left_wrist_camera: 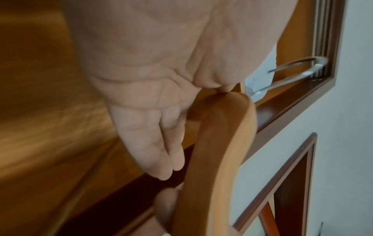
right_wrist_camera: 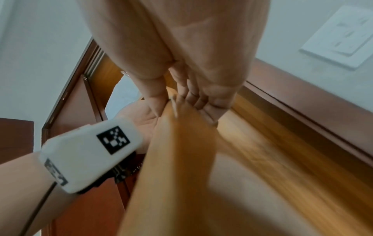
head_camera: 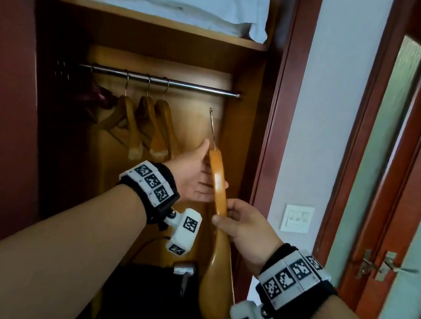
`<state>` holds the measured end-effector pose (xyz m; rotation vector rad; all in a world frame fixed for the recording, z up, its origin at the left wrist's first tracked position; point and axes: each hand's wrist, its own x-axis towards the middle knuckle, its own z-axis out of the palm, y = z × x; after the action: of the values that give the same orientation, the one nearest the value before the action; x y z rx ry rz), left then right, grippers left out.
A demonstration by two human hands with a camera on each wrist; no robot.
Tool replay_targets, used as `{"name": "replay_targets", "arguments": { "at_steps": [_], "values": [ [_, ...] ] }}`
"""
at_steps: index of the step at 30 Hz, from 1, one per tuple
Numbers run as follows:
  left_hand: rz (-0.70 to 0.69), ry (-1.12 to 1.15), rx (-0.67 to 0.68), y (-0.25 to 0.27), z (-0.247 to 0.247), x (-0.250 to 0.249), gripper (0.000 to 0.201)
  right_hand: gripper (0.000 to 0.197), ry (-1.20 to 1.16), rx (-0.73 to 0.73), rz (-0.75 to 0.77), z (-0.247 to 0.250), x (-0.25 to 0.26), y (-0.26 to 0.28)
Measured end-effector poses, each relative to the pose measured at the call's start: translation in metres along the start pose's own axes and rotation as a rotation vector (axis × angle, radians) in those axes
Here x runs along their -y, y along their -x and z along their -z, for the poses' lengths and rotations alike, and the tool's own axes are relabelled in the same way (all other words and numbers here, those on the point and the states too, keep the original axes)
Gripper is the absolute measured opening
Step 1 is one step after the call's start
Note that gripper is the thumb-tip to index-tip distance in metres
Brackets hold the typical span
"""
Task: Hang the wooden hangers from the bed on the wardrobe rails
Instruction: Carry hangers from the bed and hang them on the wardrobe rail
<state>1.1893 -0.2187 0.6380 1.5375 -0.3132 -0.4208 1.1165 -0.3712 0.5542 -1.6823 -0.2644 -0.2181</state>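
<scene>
A wooden hanger (head_camera: 218, 184) stands nearly upright in front of the open wardrobe, with its metal hook (head_camera: 212, 126) pointing up, below the right end of the steel rail (head_camera: 186, 85). My right hand (head_camera: 238, 223) grips the hanger's arm at mid-length between thumb and fingers; the right wrist view shows this hand (right_wrist_camera: 181, 79) closed round the wood (right_wrist_camera: 177, 159). My left hand (head_camera: 196, 176) lies open against the hanger's top, thumb near the hook's base. In the left wrist view its straight fingers (left_wrist_camera: 153, 140) lie beside the hanger (left_wrist_camera: 218, 143). Three wooden hangers (head_camera: 139, 124) hang on the rail.
Folded white bedding (head_camera: 170, 3) fills the shelf above the rail. A dark garment (head_camera: 95, 97) hangs at the rail's left end, and a black case (head_camera: 155, 298) sits on the wardrobe floor. A wall switch (head_camera: 297, 219) and a door with handles (head_camera: 382, 265) are to the right.
</scene>
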Motion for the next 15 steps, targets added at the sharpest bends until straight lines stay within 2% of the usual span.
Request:
{"name": "replay_targets", "arguments": {
  "at_steps": [6,15],
  "values": [
    [-0.022,-0.156,0.084,-0.038,0.056,-0.044,0.108,0.005,-0.067,-0.053,0.063,-0.029,0.012,-0.088],
    [-0.093,-0.156,0.062,-0.093,0.139,-0.082,0.101,0.026,0.071,-0.128,0.099,-0.061,0.041,-0.207]
  ]
}}
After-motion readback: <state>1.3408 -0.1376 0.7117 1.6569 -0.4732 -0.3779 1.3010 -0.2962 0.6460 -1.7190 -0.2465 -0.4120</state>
